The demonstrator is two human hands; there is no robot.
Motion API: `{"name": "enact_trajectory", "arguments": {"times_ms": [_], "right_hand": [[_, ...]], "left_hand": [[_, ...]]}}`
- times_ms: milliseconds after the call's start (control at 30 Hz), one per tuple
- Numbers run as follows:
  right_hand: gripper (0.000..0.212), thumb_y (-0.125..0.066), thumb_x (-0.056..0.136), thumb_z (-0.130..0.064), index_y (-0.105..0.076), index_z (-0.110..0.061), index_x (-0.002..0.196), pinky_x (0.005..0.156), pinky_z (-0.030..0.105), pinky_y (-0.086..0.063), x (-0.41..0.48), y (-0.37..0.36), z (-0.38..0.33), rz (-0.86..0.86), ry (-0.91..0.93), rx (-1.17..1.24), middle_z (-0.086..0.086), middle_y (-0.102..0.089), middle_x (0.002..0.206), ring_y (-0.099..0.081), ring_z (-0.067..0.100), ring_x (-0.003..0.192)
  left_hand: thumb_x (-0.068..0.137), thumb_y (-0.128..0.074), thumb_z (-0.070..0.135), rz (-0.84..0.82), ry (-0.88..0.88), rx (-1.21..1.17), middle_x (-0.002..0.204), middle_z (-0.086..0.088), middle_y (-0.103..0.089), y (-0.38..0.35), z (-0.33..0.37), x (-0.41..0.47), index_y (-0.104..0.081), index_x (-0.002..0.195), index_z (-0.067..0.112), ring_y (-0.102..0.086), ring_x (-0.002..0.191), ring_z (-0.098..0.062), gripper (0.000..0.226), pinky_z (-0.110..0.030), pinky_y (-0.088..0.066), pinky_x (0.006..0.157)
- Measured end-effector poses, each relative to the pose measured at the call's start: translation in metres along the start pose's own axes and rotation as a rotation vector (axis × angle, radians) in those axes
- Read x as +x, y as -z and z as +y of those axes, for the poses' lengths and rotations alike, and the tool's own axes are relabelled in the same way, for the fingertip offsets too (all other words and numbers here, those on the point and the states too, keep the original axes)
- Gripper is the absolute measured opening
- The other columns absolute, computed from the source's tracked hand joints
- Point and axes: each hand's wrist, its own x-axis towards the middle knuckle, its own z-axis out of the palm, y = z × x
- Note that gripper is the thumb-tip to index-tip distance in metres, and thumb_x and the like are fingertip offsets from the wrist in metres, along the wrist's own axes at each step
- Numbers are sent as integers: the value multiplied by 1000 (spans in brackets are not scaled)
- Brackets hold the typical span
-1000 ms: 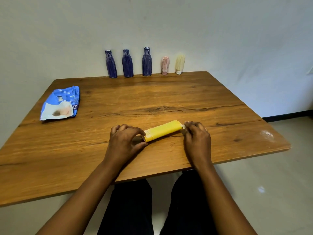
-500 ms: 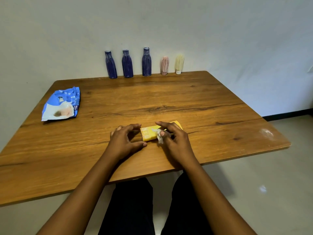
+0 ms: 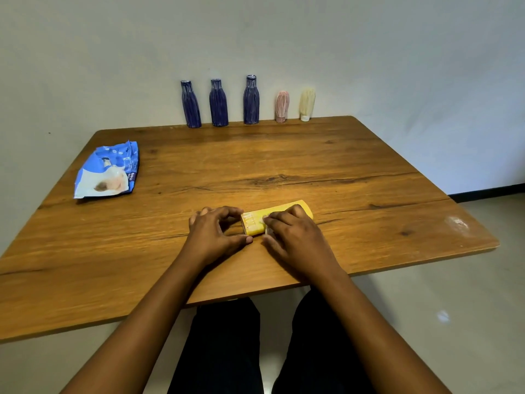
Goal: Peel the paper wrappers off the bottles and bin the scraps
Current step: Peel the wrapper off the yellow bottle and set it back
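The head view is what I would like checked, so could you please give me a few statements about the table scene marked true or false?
1. Five wrapped bottles stand along the table's far edge: three blue, one pink, one cream. True.
2. The yellow object stands upright. False: it lies on the table.
3. The right hand rests on the yellow object. True.
4. The blue packet lies right of the hands. False: it lies far left.
5. The left hand holds a blue bottle. False: it is at the yellow object's near end.

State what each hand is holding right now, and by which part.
Right hand lies over the yellow bottle mid-body, fingertips on a pale paper scrap. Left hand curls at its near end; a firm grip cannot be told.
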Motion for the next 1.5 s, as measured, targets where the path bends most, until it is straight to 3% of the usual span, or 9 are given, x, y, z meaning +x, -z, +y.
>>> {"name": "enact_trajectory", "arguments": {"times_ms": [200,367,500,700,900,1033,1133,1367,1500], "right_hand": [[29,-67,84,-11,-66,-12,113,67,32,-48,4,-1,-6,8,-60,104,4,-65,107,-55,22,93],[29,-59,88,-17,-63,-13,117,72,32,-47,12,-3,-24,-126,111,117,4,-60,117,-47,19,102],[28,-63,87,-17,-65,-15,115,73,28,-47,11,1,-5,-90,33,64,0,-62,113,-48,16,98],[29,-58,89,-16,-63,-12,117,72,32,-47,13,-3,-24,-175,149,90,4,-59,119,-46,20,104],[27,-60,88,-13,-64,-14,115,70,31,-49,9,-1,2,-71,-70,31,2,-60,114,-47,18,101],[31,-58,90,-16,-59,-10,120,72,32,-50,8,-12,-31,-84,-6,62,5,-56,120,-47,21,106],[34,-60,89,-18,-59,-10,122,73,30,-50,-1,-16,-25,-53,-36,63,5,-58,120,-50,21,107],[22,-59,87,-2,-69,-6,106,71,31,-44,-6,-3,29,110,-478,-13,9,-64,103,-52,24,93],[25,-65,81,-3,-67,-7,105,64,28,-46,-2,-17,-21,78,-343,6,6,-62,105,-53,23,91]], "left_hand": [[66,-82,42,13,0,-4,104,20,-54,4,11,-4,-59,118,38,-28,107,-5,57,-30,-26,90],[72,-78,35,-3,-39,-19,111,18,-62,5,12,-6,-59,120,35,-32,106,-2,51,-29,-22,94],[67,-82,40,-1,9,-4,101,18,-49,6,15,-6,-59,118,39,-28,109,-8,56,-30,-29,91],[72,-78,31,-6,-43,-17,113,13,-60,6,14,-5,-60,118,35,-32,103,-3,50,-33,-25,100],[64,-83,39,4,48,-16,99,13,-45,7,17,-5,-60,115,39,-29,107,-11,56,-29,-29,86],[69,-81,29,5,-6,-31,90,27,-42,9,20,-8,-60,112,36,-33,103,-8,48,-28,-23,89],[67,-83,33,-1,-5,-22,93,26,-42,9,17,-7,-60,113,37,-34,108,-10,51,-30,-26,90],[64,-85,39,-28,45,-9,95,19,-41,8,18,-5,-60,113,39,-38,117,-18,55,-33,-33,94],[60,-85,40,-10,45,-27,99,16,-45,6,14,-4,-58,108,43,-43,118,-20,55,-33,-33,93]]}}
